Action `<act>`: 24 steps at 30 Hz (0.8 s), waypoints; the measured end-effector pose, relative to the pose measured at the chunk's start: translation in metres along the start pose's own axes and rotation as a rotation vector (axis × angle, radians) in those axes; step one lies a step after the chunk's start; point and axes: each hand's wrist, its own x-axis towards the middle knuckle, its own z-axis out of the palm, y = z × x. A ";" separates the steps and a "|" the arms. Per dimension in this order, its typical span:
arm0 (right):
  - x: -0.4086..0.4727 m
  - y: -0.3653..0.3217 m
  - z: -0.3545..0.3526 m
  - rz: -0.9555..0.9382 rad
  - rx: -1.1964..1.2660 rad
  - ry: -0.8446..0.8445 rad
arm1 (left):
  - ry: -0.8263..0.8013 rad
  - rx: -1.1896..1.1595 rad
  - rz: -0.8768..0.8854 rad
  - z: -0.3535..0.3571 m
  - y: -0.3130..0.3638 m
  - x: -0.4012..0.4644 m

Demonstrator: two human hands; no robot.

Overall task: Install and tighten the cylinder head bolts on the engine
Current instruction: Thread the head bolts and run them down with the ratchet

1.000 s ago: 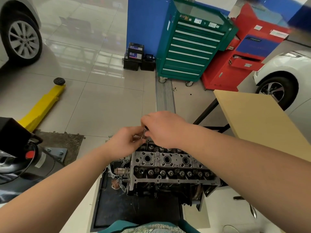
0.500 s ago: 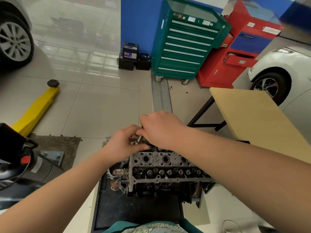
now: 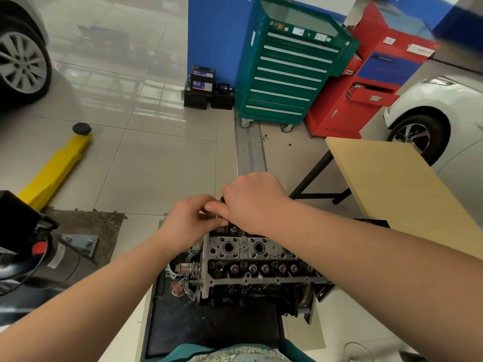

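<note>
The grey cylinder head (image 3: 251,257) sits on top of the dark engine block, with round bores and rows of valve parts facing up. Both hands meet over its far left corner. My right hand (image 3: 253,202) is curled over a thin metal bolt or tool, of which only a dark tip (image 3: 222,198) shows at the knuckles. My left hand (image 3: 190,220) pinches the same piece from the left, fingertips touching the right hand's. The lower end of the piece is hidden behind the fingers.
The engine stands on a black tray (image 3: 183,325). A tan table (image 3: 397,184) is at the right, a green tool cabinet (image 3: 290,66) and red cabinet (image 3: 366,84) beyond. A yellow lift arm (image 3: 57,165) and black pump unit (image 3: 28,246) lie left. Cars flank both sides.
Both hands stay at the far left corner of the head. The fingers have shifted slightly around the held piece, and the camera view has drifted a little.
</note>
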 end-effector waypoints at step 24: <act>-0.003 0.001 0.005 -0.040 0.079 0.050 | 0.004 0.013 -0.047 0.011 -0.002 0.000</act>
